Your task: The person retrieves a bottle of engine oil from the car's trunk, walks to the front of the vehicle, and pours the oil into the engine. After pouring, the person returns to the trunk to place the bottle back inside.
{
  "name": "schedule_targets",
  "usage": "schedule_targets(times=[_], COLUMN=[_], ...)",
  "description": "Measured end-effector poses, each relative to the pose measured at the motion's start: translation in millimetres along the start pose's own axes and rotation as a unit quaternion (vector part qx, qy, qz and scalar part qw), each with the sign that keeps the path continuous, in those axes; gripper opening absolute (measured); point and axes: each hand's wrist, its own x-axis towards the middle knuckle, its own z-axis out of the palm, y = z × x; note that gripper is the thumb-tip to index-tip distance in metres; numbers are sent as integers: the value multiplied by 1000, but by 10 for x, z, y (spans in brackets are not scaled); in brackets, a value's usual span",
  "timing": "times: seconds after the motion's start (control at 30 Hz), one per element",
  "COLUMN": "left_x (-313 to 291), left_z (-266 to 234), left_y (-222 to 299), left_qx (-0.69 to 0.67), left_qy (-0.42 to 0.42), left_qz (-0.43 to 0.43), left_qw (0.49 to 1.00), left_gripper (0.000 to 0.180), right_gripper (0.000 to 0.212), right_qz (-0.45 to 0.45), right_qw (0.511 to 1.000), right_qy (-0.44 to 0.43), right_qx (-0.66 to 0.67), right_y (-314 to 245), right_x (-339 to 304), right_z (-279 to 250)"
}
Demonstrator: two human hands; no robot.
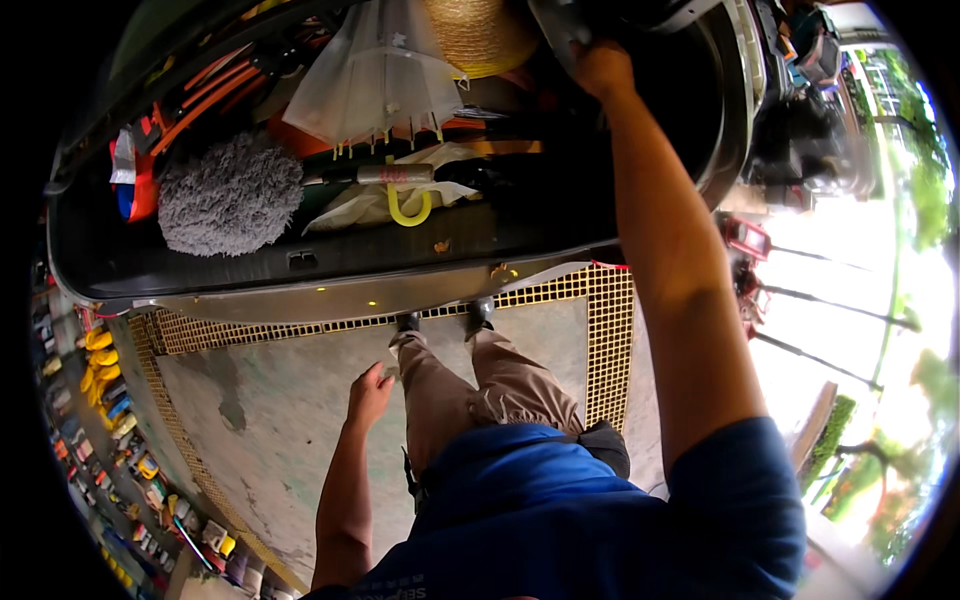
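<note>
A car's boot (400, 262) lies in front of me, packed with things. My right hand (604, 68) reaches to its far right part. Its fingers close on the edge of a flat grey object (556, 38), whose kind is too dark to make out. Just left of that object is a woven straw hat (480, 38). A clear umbrella (372, 85) with a yellow hooked handle (410, 212) lies in the middle. Low beside my left leg hangs my left hand (368, 396), empty, fingers loosely bent and thumb apart.
A fluffy grey duster (230, 194) sits at the boot's left, near orange-red strips (205, 100) and a red and blue item (138, 180). Yellow grid tiles (608, 350) border the concrete floor (300, 420). Many small objects (120, 410) line the left side. Red equipment (748, 240) stands right.
</note>
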Motion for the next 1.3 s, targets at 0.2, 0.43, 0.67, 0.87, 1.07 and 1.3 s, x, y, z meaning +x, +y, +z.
schedule_targets(times=[0.2, 0.43, 0.67, 0.87, 1.07, 1.3], left_x=[-386, -525, -497, -247, -10, 88], left_z=[59, 155, 163, 184, 88, -15], left_y=[-272, -484, -546, -735, -472, -269], left_qx=[16, 25, 15, 59, 16, -27], left_qy=[-8, -17, -16, -42, 3, 30], left_qz=[-98, -130, -149, -112, -68, -60], left_qw=[995, 991, 989, 991, 998, 997], left_gripper=[48, 47, 46, 47, 47, 45], right_gripper=[59, 51, 33, 28, 33, 30], right_qz=[58, -1, 8, 119, 130, 58], right_qw=[990, 987, 978, 987, 904, 860], right_qy=[-132, -119, -146, -98, 23, -296], right_qx=[-9, -108, -147, -41, 407, 411], right_y=[298, 470, 599, 525, -995, -597], right_x=[527, 783, 934, 835, -755, -3372], right_z=[331, 534, 901, 908, -452, -358])
